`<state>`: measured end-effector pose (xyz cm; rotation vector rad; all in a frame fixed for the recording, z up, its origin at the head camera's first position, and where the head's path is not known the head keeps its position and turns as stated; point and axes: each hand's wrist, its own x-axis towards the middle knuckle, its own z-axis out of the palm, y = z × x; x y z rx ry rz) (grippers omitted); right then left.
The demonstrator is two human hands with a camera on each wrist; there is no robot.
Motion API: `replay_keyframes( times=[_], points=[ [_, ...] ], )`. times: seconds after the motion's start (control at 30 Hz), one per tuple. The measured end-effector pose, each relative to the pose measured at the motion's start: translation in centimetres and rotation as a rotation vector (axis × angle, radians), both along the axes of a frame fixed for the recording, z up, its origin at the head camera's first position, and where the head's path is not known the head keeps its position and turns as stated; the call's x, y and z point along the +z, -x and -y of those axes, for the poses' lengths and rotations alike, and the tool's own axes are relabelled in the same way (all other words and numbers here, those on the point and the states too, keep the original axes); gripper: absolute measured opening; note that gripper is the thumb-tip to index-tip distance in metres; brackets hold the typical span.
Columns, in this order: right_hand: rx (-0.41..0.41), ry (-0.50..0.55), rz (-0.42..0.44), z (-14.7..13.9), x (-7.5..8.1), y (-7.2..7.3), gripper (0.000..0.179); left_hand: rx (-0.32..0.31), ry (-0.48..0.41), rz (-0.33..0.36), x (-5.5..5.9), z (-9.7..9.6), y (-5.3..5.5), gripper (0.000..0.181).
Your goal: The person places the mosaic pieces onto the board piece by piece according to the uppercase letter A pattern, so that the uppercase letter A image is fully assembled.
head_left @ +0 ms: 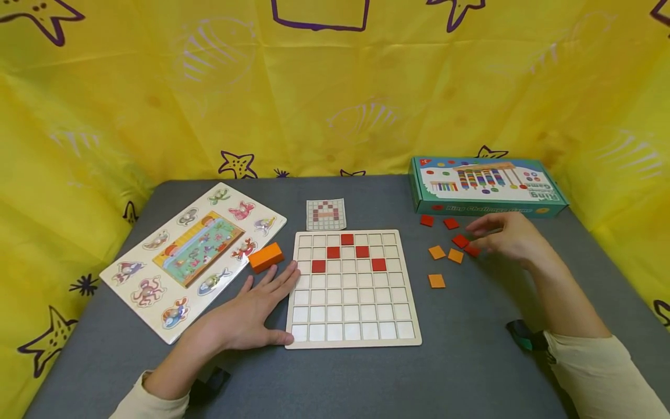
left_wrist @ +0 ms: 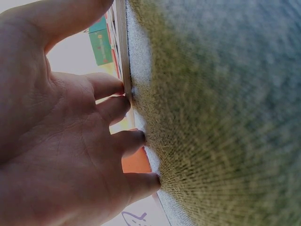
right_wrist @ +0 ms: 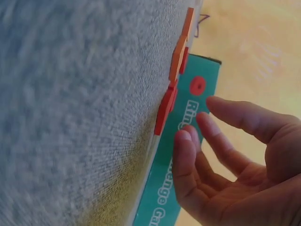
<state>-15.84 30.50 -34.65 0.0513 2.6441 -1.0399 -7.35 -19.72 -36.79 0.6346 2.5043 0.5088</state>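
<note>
A wooden grid board (head_left: 349, 298) lies in the middle of the table, with several red tiles (head_left: 318, 266) set in its upper cells in a peaked pattern. My left hand (head_left: 250, 314) rests at the board's left side, fingers spread and thumb near its lower-left corner. To the right, my right hand (head_left: 505, 235) hovers just above loose red tiles (head_left: 460, 241), its fingers bent loosely. The right wrist view shows a gap between thumb and fingers, with nothing held. Several orange tiles (head_left: 437, 281) lie between that hand and the board. A small pattern card (head_left: 340, 224) lies behind the board.
On the left lies a sea-animal puzzle board (head_left: 131, 262), with an orange block (head_left: 266, 257) at its right edge, close to my left fingertips. A green game box (head_left: 487, 208) stands at the back right. Yellow patterned cloth (head_left: 335, 93) surrounds the grey table (head_left: 345, 384).
</note>
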Motion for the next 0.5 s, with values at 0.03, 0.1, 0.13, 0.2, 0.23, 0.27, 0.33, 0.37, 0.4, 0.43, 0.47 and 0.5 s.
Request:
replay_keyframes(
  times=[0.03,0.1,0.13,0.2,0.23,0.27,0.33,0.37,0.4,0.43,0.47,0.5],
  points=[
    [0.002,-0.006,0.006,-0.1,0.0,0.0,0.051,0.000,-0.001,-0.001,0.0,0.0,0.0,0.114],
    [0.004,-0.007,0.019,-0.2,-0.1,0.1,0.051,-0.001,-0.002,-0.004,0.0,0.0,0.0,0.114],
    [0.007,-0.007,0.026,-0.3,-0.2,0.1,0.051,-0.002,-0.003,-0.006,0.0,0.0,0.0,0.114],
    [0.011,-0.003,0.041,-0.4,-0.3,0.2,0.051,-0.001,-0.003,-0.007,0.0,0.0,-0.1,0.114],
    [0.015,0.000,0.047,-0.5,-0.4,0.2,0.051,-0.001,-0.003,-0.007,0.0,0.0,-0.1,0.114],
    [0.017,0.006,0.053,-0.6,-0.5,0.3,0.051,-0.001,-0.003,-0.006,0.0,0.0,-0.1,0.114],
    [0.026,0.014,0.066,-1.0,-0.7,0.3,0.051,0.000,-0.002,-0.004,0.0,0.0,-0.1,0.114],
    [0.031,0.020,0.074,-1.1,-0.8,0.4,0.051,0.001,-0.001,-0.003,0.0,0.0,0.0,0.114],
    [0.036,0.028,0.083,-1.3,-1.0,0.4,0.051,0.000,0.000,-0.003,0.0,0.0,0.0,0.114],
    [0.039,0.034,0.093,-1.5,-1.1,0.5,0.052,0.001,0.000,-0.003,0.0,0.0,0.0,0.114],
    [0.042,0.040,0.104,-1.7,-1.2,0.5,0.053,0.001,0.000,-0.002,0.0,0.0,0.0,0.114],
    [0.045,0.045,0.114,-1.8,-1.3,0.6,0.053,0.001,0.000,-0.002,0.0,0.0,0.0,0.114]
  ],
)
